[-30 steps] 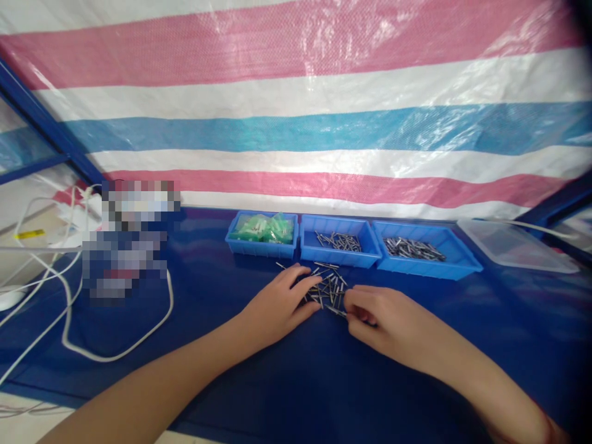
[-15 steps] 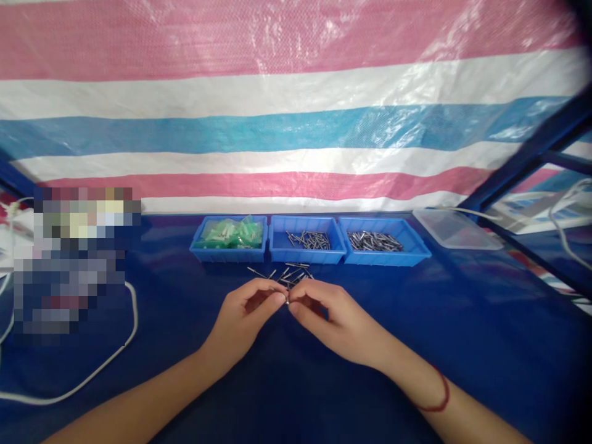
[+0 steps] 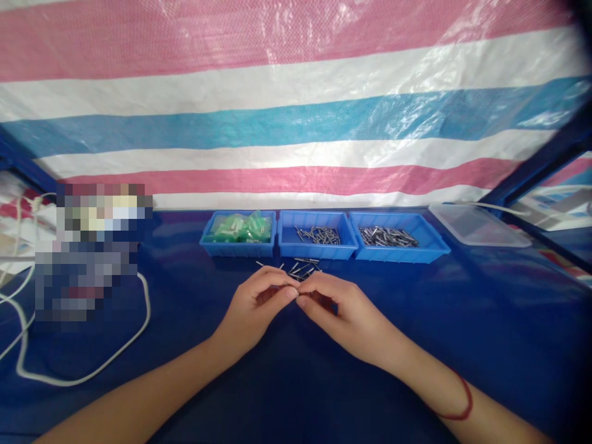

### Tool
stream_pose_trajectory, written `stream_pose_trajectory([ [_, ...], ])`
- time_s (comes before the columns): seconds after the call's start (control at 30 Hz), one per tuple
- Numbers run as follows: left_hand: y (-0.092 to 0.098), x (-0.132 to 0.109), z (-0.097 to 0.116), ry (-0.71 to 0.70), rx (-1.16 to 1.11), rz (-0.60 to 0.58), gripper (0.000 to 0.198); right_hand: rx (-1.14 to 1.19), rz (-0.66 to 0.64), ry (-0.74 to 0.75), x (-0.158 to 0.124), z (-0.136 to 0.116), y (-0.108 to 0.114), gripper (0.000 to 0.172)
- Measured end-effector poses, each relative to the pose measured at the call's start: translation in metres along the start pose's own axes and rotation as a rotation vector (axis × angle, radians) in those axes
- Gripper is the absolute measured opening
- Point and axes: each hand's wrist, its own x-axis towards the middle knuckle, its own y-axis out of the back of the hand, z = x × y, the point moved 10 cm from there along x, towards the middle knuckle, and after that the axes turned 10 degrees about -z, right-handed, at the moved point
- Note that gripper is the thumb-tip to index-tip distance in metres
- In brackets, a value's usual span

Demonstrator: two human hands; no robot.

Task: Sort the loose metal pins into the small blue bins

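Observation:
My left hand [image 3: 259, 305] and my right hand [image 3: 342, 311] meet fingertip to fingertip above the blue table. Both are closed in a pinch around a small metal blind rivet [image 3: 297, 294], of which only a sliver shows between the fingers. Just behind my fingertips lies a loose heap of blind rivets [image 3: 303, 269], partly covered by my hands. Farther back stand the middle blue bin [image 3: 319, 251] with some rivets in it, and the right blue bin [image 3: 402, 254] with a fuller pile.
The left blue bin [image 3: 238, 250] holds green-tinted plastic bags. A clear plastic lid [image 3: 478, 227] lies at the back right. A white cable [image 3: 147, 308] loops at the left beside a pixelated area. Striped sheeting [image 3: 296, 129] hangs behind, and a blue frame bar [image 3: 541, 160] slants at the right.
The view has shifted slightly, so bins and lid appear farther right. My hands stay together, and the piece between my fingertips is more hidden than before.

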Motion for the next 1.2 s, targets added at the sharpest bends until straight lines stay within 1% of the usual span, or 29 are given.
stream_pose_trajectory([
  [0.2, -0.004, -0.001, 0.001, -0.032, -0.001, -0.031, 0.013, 0.004, 0.053, -0.027, -0.001, 0.004, 0.005, 0.007],
  [0.37, -0.001, 0.000, -0.003, -0.015, 0.003, 0.006, 0.014, 0.055, 0.123, -0.015, -0.004, 0.006, 0.014, 0.003],
  [0.43, -0.001, 0.000, -0.004, -0.024, 0.014, 0.014, 0.014, 0.028, 0.149, 0.006, -0.005, 0.002, 0.017, 0.003],
  [0.57, -0.006, 0.000, -0.005, -0.021, 0.090, -0.033, 0.014, -0.124, 0.176, 0.087, -0.007, -0.014, 0.024, 0.008],
  [0.63, -0.007, 0.000, -0.005, -0.002, 0.175, -0.051, 0.016, -0.214, 0.238, 0.107, -0.010, -0.019, 0.037, 0.010],
  [0.67, -0.006, 0.001, -0.005, 0.004, 0.228, -0.055, 0.018, -0.264, 0.296, 0.109, -0.012, -0.019, 0.047, 0.011],
  [0.73, -0.004, 0.002, -0.003, 0.004, 0.350, -0.058, 0.021, -0.370, 0.459, 0.080, -0.022, -0.015, 0.075, 0.011],
  [0.83, 0.001, 0.006, 0.000, -0.039, 0.538, -0.064, 0.025, -0.536, 0.711, -0.061, -0.040, 0.002, 0.118, 0.016],
  [0.9, 0.005, 0.008, 0.002, -0.073, 0.646, -0.062, 0.030, -0.654, 0.767, -0.144, -0.045, 0.013, 0.134, 0.023],
  [0.97, 0.011, 0.011, 0.002, -0.085, 0.740, -0.062, 0.035, -0.706, 0.749, -0.178, -0.043, 0.021, 0.137, 0.030],
  [1.03, 0.017, 0.013, -0.001, -0.064, 0.834, -0.074, 0.036, -0.683, 0.670, -0.170, -0.036, 0.025, 0.129, 0.033],
  [1.1, 0.021, 0.014, -0.005, -0.035, 0.935, -0.105, 0.034, -0.630, 0.550, -0.137, -0.026, 0.025, 0.111, 0.033],
  [1.2, 0.020, 0.014, -0.015, 0.000, 1.061, -0.169, 0.033, -0.572, 0.355, -0.089, -0.014, 0.020, 0.079, 0.032],
])
